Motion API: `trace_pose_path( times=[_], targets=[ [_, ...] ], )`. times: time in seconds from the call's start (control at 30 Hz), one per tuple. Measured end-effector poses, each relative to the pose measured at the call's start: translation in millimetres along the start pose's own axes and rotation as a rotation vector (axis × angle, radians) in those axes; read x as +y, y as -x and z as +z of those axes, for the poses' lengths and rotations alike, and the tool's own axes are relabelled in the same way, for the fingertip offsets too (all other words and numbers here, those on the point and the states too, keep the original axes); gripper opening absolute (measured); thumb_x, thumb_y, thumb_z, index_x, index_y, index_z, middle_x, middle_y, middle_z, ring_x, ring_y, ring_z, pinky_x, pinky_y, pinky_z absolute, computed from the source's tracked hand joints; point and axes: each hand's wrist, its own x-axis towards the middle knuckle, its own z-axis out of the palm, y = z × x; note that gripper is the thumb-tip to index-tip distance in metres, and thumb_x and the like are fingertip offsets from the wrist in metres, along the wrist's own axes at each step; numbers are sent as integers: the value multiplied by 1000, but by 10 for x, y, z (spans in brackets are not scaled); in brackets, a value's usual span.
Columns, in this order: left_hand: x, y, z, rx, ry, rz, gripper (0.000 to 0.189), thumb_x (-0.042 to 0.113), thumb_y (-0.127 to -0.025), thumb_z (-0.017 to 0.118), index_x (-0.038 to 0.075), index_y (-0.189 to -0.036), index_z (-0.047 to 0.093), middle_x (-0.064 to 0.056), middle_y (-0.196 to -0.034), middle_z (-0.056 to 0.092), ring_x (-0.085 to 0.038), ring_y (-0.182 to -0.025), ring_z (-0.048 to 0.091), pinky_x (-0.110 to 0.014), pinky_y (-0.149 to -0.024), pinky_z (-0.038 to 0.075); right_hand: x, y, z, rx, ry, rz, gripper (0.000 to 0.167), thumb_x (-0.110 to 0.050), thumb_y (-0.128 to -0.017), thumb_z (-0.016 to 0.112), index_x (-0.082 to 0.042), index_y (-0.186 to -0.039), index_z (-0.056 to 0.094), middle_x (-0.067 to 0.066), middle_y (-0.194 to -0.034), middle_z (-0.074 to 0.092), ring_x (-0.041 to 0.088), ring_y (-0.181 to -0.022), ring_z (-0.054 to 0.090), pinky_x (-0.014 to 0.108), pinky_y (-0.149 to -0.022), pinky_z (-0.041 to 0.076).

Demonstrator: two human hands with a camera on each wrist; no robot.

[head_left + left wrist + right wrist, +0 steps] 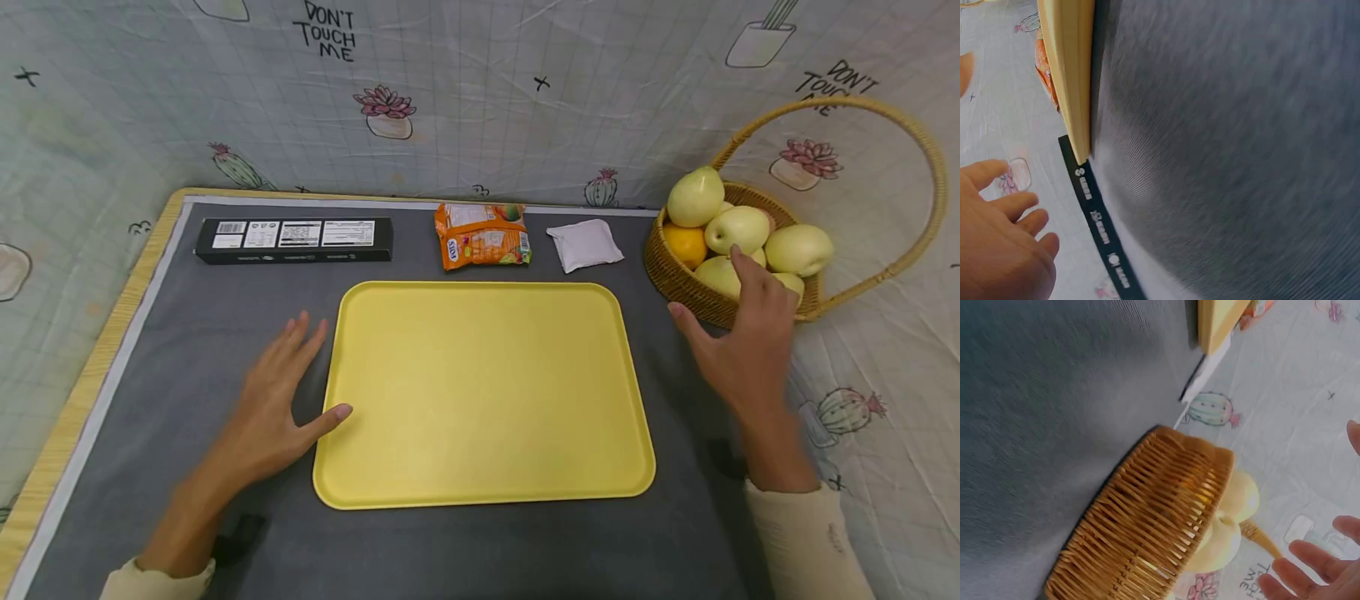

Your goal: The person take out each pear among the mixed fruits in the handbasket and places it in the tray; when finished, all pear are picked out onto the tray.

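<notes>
A wicker basket with a tall handle stands at the right, heaped with pale yellow-green fruit and an orange. Over its front edge my right hand is held with thumb and fingers spread, holding nothing. In the right wrist view those fingers are beside the woven side of the basket. My left hand hovers with spread fingers at the left edge of a yellow tray, its thumb overlapping the rim. The left wrist view shows that hand with nothing in it.
Behind the tray lie a long black box, an orange snack packet and a small white packet. A dark grey cloth covers the table, whose wooden edge shows at left. Patterned fabric hangs at the back.
</notes>
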Motion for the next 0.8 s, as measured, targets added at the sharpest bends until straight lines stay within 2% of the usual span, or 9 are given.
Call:
trace_pose_path(
  times=[0.17,0.33,0.5,0.67,0.8],
  targets=[
    [-31,67,47,-50,58,-2,108,36,-85,90,21,-171,27,-16,-178,22,-43,-165,16,-80,-121,20,126,-181,32,51,-32,58,95,-71,-85,77,-16,-158,53,27,-146,59,55,-126,49,67,-112,37],
    [-46,133,68,-126,117,-26,105,30,-87,90,23,-171,27,-16,-178,22,-45,-164,16,-81,-120,20,287,-383,46,52,-47,125,95,-66,-83,82,-15,-158,53,32,-139,58,54,-120,49,62,-106,38],
    [-62,179,79,-162,155,-26,101,21,-86,90,23,-169,32,-18,-176,26,-49,-162,21,-82,-116,24,413,-564,56,-34,-2,263,85,-47,-89,84,-19,-161,47,32,-139,55,49,-122,48,59,-100,36],
    [-69,212,89,-169,165,-16,98,17,-86,89,21,-168,35,-18,-175,30,-50,-159,25,-80,-113,28,529,-701,83,-141,33,390,83,-45,-95,79,-21,-164,42,26,-152,50,46,-133,46,62,-106,37],
    [-71,236,87,-164,163,-2,95,19,-88,87,17,-168,35,-18,-174,32,-50,-159,28,-78,-114,30,624,-795,119,-206,34,443,81,-46,-98,73,-17,-165,39,27,-154,47,45,-134,44,60,-107,36]
  ],
)
